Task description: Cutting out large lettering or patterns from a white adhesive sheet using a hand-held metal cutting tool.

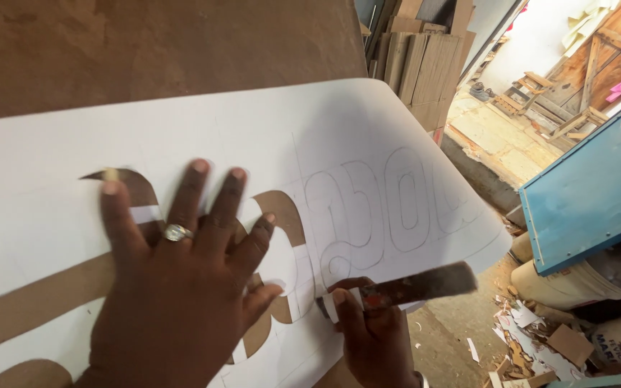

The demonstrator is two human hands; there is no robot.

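**White sheet held flat for cutting**

White and wide, the big sheet (pixel 368 122) lies over a brown board (pixel 145 50) and covers most of it. Its far end hangs past the edge and bends down a little. Curvy shapes are drawn on the sheet in pencil (pixel 404 201). Some shapes are already cut out, so brown shows through the holes (pixel 285 212).

A blue panel (pixel 591 194) leans on the right. Below it stand pale buckets (pixel 562 284), and paper scraps (pixel 533 345) lie on the floor. Wooden planks (pixel 415 61) are stacked at the back.

The person's left hand (pixel 181 287) is spread wide open and lies flat on the sheet, fingers apart. It grips nothing. It seems to press down so the sheet cannot slide. A ring (pixel 175 232) sits on one finger.

The right hand (pixel 371 338) is closed around a dark cutting tool (pixel 418 284) at the near edge of the sheet. The tool lies sideways, and it is blurry, so its tip is hard to see. The thumb also seems to pinch a small white strip (pixel 330 307) there.
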